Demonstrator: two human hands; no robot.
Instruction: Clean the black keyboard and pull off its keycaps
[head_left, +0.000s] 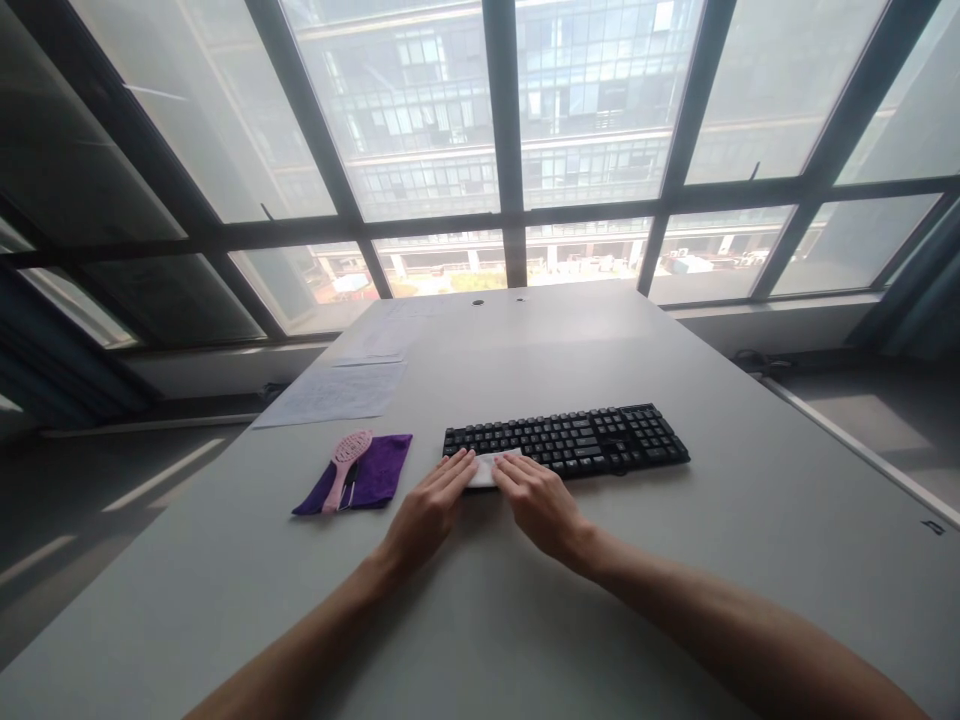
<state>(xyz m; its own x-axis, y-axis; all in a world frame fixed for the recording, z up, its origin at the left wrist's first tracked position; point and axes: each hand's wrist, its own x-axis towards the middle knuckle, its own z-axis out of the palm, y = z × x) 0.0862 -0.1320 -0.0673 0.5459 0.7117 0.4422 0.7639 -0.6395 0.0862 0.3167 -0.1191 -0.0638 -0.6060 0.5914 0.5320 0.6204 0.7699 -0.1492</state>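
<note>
A black keyboard (577,440) lies on the white table, its long side running left to right. Over the lower left part of its keys is a folded white cloth (486,468), perhaps a wipe. My left hand (431,505) has its fingers together on the cloth's left edge. On the right edge, the fingers of my right hand (544,505) press down in the same way. Both thumbs are hidden below the hands. To the left, a pink hairbrush (348,460) rests on a purple cloth (384,470), with thin dark and silvery tools (347,490) beside its handle.
Papers (330,392) lie along the left edge of the white table (637,600). Two small holes, one a dark round one (478,302), are at the far end. Large windows (585,110) stand behind, with a curtain (60,350) at left.
</note>
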